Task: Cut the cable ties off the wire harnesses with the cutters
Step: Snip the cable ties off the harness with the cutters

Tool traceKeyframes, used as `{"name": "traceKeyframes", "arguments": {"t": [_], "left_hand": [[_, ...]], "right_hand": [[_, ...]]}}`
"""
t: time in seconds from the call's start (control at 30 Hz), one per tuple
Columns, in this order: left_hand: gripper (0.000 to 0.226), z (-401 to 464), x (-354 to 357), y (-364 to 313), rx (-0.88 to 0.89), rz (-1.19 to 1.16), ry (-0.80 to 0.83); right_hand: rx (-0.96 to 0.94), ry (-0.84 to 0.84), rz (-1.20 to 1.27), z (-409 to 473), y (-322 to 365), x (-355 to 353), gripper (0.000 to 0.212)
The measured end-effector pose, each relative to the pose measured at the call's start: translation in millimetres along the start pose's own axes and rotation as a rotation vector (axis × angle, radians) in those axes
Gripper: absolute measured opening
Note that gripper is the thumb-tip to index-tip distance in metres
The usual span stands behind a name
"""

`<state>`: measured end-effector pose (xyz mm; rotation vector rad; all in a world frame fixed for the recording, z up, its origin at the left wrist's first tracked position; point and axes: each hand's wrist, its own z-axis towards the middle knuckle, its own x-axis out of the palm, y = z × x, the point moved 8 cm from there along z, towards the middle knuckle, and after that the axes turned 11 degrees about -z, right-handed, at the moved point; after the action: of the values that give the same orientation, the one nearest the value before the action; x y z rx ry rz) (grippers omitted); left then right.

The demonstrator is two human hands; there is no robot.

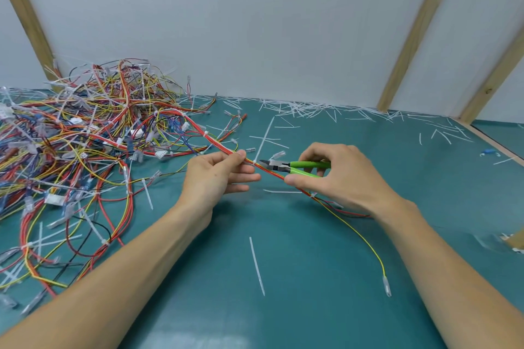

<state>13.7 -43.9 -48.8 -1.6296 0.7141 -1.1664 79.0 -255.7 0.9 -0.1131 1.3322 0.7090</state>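
Both bare forearms reach in from the near edge of the mat and converge toward its middle. The left forearm runs up from the near left corner. The left hand point(218, 176) is turned with its back toward the camera, thumb and forefinger pinching the harness point(266, 168), the other fingers stretched loosely to the right below it. The right forearm comes in from the near right corner. The right hand point(340, 178) is seen from its back, fingers curled over the green handles of the cutters point(295, 166), thumb pressed along the lower handle and pointing left. The two hands lie near each other, not touching.
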Motion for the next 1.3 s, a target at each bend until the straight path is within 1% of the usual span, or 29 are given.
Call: {"name": "traceKeyframes", "arguments": {"t": [0.4,0.6,0.73,0.9,1.3], "left_hand": [[0.022,-3.0,3.9,0.7,-0.004,-0.009,0.031],[0.021,-4.2,7.0,3.1,-0.023,-0.013,0.048],[0.024,-4.7,6.8,2.3,-0.018,-0.014,0.049],[0.023,-4.8,7.1,2.0,-0.011,-0.013,0.051],[0.027,-3.4,7.4,4.4,0.001,-0.011,0.068]], "right_hand": [[-0.048,-0.052,0.009,2.9,1.2,2.5,0.050],[-0.043,-0.067,0.024,2.7,1.3,3.1,0.051],[-0.034,-0.066,0.039,3.8,-1.6,4.0,0.046],[-0.019,-0.015,0.107,3.7,-3.6,8.7,0.042],[-0.008,0.054,0.192,2.4,-0.5,11.9,0.049]]}}
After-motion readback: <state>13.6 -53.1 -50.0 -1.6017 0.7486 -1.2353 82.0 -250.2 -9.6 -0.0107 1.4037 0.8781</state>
